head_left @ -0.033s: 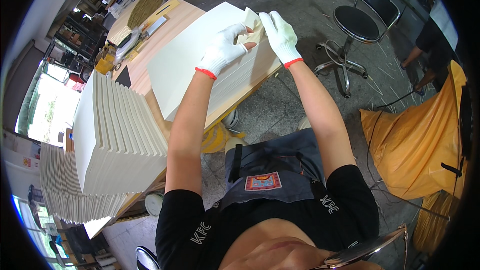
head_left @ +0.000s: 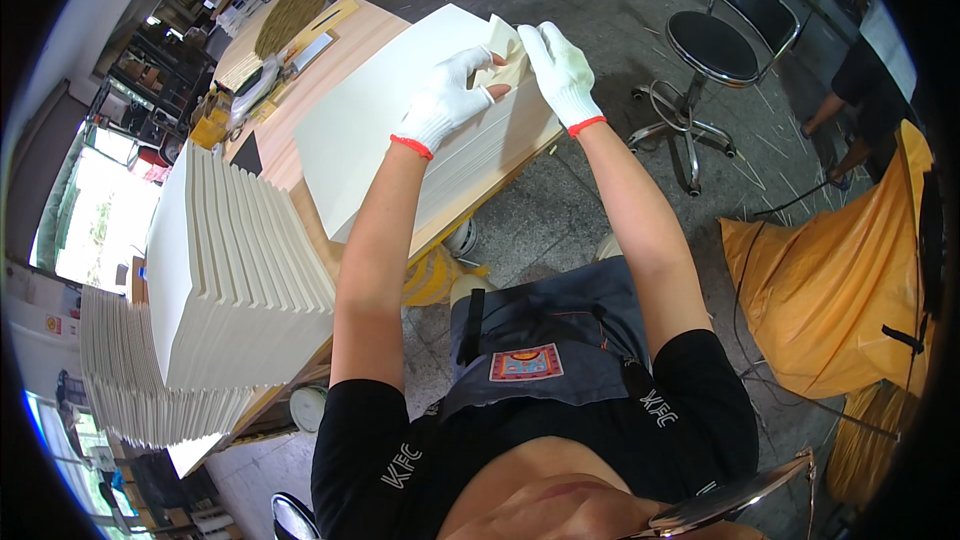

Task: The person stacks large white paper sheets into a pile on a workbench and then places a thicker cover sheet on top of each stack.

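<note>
In the head view, a stack of large white sheets (head_left: 375,105) lay on the wooden table (head_left: 352,45), and a cream-coloured piece (head_left: 513,65) showed at its far right corner, between the person's two hands. The left hand (head_left: 450,98), in a white glove with a red cuff, was over the stack's edge, its bare thumb and forefinger tips parted and pointing toward the piece; whether they gripped it could not be told. The right hand (head_left: 560,72), gloved alike, lay along the piece's other side, fingers nearly straight and close together, its thumb hidden, so its hold was unclear. A second white stack (head_left: 240,240) stood nearer, at the left.
</note>
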